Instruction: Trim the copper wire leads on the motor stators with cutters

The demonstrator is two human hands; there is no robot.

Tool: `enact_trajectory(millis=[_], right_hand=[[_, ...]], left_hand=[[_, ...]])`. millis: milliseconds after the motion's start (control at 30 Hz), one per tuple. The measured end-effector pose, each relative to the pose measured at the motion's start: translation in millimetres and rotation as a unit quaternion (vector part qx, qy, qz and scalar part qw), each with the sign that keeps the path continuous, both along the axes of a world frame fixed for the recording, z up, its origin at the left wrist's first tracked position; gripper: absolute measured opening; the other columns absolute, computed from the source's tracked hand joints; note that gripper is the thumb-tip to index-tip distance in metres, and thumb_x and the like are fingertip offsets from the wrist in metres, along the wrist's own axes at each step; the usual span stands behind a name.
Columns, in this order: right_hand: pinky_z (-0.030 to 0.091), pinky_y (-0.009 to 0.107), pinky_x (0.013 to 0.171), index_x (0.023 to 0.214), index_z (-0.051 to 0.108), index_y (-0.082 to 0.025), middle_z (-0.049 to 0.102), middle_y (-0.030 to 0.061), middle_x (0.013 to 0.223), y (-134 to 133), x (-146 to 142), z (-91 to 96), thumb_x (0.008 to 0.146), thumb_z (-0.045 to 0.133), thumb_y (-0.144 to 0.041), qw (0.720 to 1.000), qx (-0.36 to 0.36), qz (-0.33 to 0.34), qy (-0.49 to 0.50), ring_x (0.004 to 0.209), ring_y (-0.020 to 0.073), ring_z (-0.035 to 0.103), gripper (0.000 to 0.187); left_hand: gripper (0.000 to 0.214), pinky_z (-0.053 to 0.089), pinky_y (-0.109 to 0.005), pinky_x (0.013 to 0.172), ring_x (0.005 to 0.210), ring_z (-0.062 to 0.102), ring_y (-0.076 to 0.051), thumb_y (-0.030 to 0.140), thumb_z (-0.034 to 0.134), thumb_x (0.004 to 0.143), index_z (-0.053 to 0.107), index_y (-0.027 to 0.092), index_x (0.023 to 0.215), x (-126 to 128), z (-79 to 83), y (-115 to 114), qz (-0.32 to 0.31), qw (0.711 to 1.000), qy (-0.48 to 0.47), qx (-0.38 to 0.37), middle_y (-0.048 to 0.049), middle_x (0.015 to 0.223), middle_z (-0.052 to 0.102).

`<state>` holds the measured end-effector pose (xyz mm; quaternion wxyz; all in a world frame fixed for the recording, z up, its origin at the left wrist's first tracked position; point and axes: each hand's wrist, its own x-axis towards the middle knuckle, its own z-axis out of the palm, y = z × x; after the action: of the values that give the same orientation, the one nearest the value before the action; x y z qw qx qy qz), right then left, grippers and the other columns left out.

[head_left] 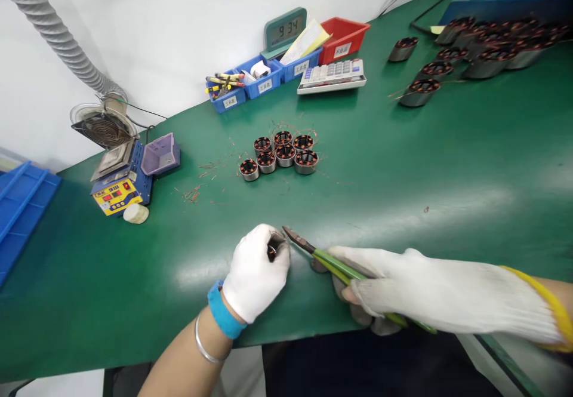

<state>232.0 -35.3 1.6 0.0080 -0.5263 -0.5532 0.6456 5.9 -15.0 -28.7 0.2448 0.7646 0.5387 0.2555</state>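
Observation:
My left hand (pixel 256 271), in a white glove with a blue cuff, is closed around a small copper-wound stator (pixel 272 250) near the front edge of the green table (pixel 447 170); only a sliver of the stator shows. My right hand (pixel 403 286), also gloved, grips green-handled cutters (pixel 313 254). The cutters' dark jaws point left and sit right beside the stator.
Several wound stators (pixel 282 153) cluster mid-table amid copper wire scraps (pixel 193 193). A solder pot station (pixel 122 176) stands at the left, with a blue tray (pixel 18 206) beyond. Blue bins (pixel 250 83), a red bin (pixel 344 39), calculator (pixel 332 76) and clock (pixel 285 28) line the back. More stators (pixel 483 51) lie far right.

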Motion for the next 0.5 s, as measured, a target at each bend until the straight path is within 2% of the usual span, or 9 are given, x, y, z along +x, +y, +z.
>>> enact_trajectory(millis=[100, 200, 300, 367, 500], right_hand=[[0.053, 0.035, 0.065, 0.118, 0.054, -0.024, 0.067, 0.0026, 0.075, 2, -1, 3.1, 0.076, 0.057, -0.047, 1.0, -0.023, -0.001, 0.002, 0.069, 0.0236, 0.068, 0.048], [0.049, 0.032, 0.061, 0.123, 0.055, -0.023, 0.063, 0.0001, 0.067, 3, -2, 8.7, 0.081, 0.055, -0.046, 0.999, 0.01, 0.011, -0.028, 0.063, 0.0218, 0.065, 0.047], [0.046, 0.031, 0.057, 0.126, 0.055, -0.025, 0.061, -0.0015, 0.068, 5, -3, 11.3, 0.083, 0.056, -0.044, 0.998, 0.022, 0.021, -0.057, 0.058, 0.0201, 0.063, 0.047], [0.046, 0.03, 0.057, 0.124, 0.054, -0.025, 0.06, -0.0017, 0.07, 7, -2, 10.4, 0.082, 0.056, -0.045, 0.998, 0.015, 0.026, -0.057, 0.058, 0.0197, 0.063, 0.046], [0.05, 0.034, 0.065, 0.124, 0.051, -0.022, 0.063, 0.002, 0.074, 8, 4, 6.8, 0.082, 0.053, -0.052, 0.999, 0.004, 0.04, -0.01, 0.068, 0.0226, 0.064, 0.052]], left_hand=[[0.01, 0.045, -0.03, 0.07, 0.074, 0.058, -0.017, 0.015, 0.056, 0.086, 0.052, 0.023, 0.081, 0, 0.2, 1, -0.005, 1.0, 0.02, 0.009, 0.0008, 0.079, 0.061], [0.009, 0.044, -0.031, 0.07, 0.073, 0.057, -0.017, 0.017, 0.055, 0.087, 0.052, 0.023, 0.081, 1, -0.2, 1, -0.006, 0.999, 0.032, 0.006, 0.0006, 0.078, 0.06], [0.008, 0.046, -0.032, 0.07, 0.073, 0.058, -0.018, 0.019, 0.054, 0.087, 0.052, 0.023, 0.081, 1, 3.3, 0, -0.001, 1.0, 0.029, -0.011, 0.0001, 0.078, 0.061], [0.006, 0.05, -0.034, 0.075, 0.079, 0.061, -0.019, 0.021, 0.059, 0.084, 0.055, 0.023, 0.088, -1, 9.6, -2, 0.019, 0.999, 0.03, -0.027, -0.0017, 0.086, 0.064], [0.046, 0.054, -0.039, 0.089, 0.101, 0.067, -0.026, 0.02, 0.069, 0.073, 0.055, 0.022, 0.117, -10, 25.0, -7, 0.009, 0.996, 0.069, -0.059, -0.0084, 0.114, 0.067]])
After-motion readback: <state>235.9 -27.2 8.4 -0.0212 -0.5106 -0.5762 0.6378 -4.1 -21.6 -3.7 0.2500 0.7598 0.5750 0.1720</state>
